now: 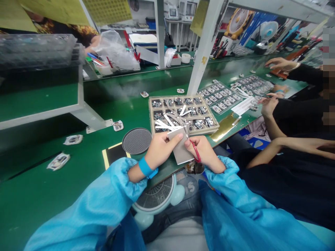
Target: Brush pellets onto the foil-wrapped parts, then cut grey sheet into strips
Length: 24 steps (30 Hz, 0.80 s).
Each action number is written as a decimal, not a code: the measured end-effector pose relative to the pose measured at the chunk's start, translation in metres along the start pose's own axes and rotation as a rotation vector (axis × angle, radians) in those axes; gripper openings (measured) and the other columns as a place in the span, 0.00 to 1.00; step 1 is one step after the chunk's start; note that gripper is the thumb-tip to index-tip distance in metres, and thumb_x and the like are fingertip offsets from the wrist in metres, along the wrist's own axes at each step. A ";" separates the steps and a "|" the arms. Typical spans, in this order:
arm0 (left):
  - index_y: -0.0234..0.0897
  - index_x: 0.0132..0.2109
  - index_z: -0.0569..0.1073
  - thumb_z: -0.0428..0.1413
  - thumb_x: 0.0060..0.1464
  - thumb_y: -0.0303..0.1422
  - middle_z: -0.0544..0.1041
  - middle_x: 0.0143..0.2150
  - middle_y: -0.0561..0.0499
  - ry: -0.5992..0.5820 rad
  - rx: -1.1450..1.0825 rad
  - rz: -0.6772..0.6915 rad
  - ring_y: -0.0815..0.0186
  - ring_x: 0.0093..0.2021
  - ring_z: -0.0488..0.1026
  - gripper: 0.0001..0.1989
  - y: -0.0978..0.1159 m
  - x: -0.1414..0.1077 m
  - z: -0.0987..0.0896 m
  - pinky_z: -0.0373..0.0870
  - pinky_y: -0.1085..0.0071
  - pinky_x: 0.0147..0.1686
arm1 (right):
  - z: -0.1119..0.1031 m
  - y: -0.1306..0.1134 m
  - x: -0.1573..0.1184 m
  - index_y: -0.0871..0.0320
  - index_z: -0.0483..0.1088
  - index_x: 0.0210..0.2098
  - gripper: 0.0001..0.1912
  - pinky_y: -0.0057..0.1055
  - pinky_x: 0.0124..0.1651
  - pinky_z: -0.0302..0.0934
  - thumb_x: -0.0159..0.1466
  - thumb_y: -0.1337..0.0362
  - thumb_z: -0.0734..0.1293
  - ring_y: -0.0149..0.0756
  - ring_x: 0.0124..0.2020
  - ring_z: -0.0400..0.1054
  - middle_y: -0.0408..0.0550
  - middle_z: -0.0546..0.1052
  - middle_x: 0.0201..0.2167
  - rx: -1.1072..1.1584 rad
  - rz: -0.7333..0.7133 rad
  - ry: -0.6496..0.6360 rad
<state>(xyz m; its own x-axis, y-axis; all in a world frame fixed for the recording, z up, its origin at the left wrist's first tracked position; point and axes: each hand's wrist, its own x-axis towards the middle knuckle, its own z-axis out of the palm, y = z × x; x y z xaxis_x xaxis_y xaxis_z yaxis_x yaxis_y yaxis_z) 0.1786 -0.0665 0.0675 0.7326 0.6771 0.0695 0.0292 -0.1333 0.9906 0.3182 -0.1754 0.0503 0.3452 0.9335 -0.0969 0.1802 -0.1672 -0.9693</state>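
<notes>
My left hand (164,144) grips a flat grey sheet (181,153) with a white edge, thumb on top. Red-handled scissors (195,152) are in my right hand (205,150), their blades at the sheet's upper right edge. Just beyond both hands lies a clear compartment tray (213,127) holding small electronic parts. Several cut white and grey strips (169,120) are scattered over its near compartments. A blue band circles my left wrist. My fingers partly hide the scissors' handles.
To the left lie a round black perforated disc (136,140), a dark yellow-edged square (116,154) and small white-cased parts (59,161). A white post (205,48) rises behind the tray. At right, a co-worker's hands (270,104) are near another parts tray (221,97).
</notes>
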 end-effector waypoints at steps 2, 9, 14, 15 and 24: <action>0.33 0.22 0.72 0.61 0.57 0.42 0.64 0.14 0.57 0.004 -0.001 -0.003 0.73 0.18 0.59 0.21 -0.001 0.002 0.000 0.55 0.76 0.19 | -0.001 -0.002 0.003 0.60 0.62 0.18 0.35 0.23 0.20 0.43 0.53 0.34 0.71 0.24 0.19 0.50 0.39 0.59 0.16 0.015 0.008 -0.006; 0.33 0.22 0.70 0.61 0.57 0.44 0.65 0.14 0.56 0.015 -0.003 -0.025 0.74 0.16 0.60 0.22 -0.007 0.013 -0.004 0.52 0.77 0.16 | -0.003 -0.011 0.012 0.61 0.70 0.20 0.33 0.24 0.16 0.50 0.50 0.35 0.73 0.28 0.15 0.60 0.42 0.68 0.14 0.019 0.110 0.012; 0.31 0.29 0.75 0.62 0.55 0.46 0.70 0.18 0.54 0.054 -0.077 -0.072 0.74 0.15 0.62 0.20 -0.010 0.030 -0.013 0.54 0.77 0.14 | -0.013 -0.021 0.030 0.62 0.74 0.24 0.25 0.23 0.18 0.55 0.52 0.44 0.77 0.29 0.17 0.66 0.44 0.74 0.17 0.042 0.069 -0.024; 0.31 0.30 0.75 0.63 0.55 0.47 0.71 0.19 0.53 0.050 -0.114 -0.073 0.74 0.15 0.62 0.20 -0.010 0.032 -0.015 0.55 0.77 0.14 | -0.015 -0.024 0.035 0.62 0.75 0.25 0.24 0.23 0.19 0.57 0.51 0.46 0.78 0.29 0.18 0.67 0.44 0.75 0.19 0.047 0.057 -0.023; 0.32 0.33 0.73 0.65 0.53 0.45 0.79 0.23 0.46 -0.035 -0.120 -0.059 0.74 0.17 0.67 0.18 -0.008 0.029 -0.024 0.61 0.79 0.16 | -0.019 -0.031 0.051 0.61 0.74 0.28 0.23 0.25 0.21 0.59 0.52 0.47 0.78 0.28 0.20 0.66 0.42 0.74 0.21 0.035 -0.131 0.152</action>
<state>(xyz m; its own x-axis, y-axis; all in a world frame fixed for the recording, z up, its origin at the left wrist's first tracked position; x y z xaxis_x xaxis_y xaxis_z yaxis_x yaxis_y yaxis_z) 0.1834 -0.0279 0.0645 0.7551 0.6555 0.0091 -0.0073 -0.0054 1.0000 0.3475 -0.1282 0.0799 0.4563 0.8876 0.0627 0.2012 -0.0343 -0.9789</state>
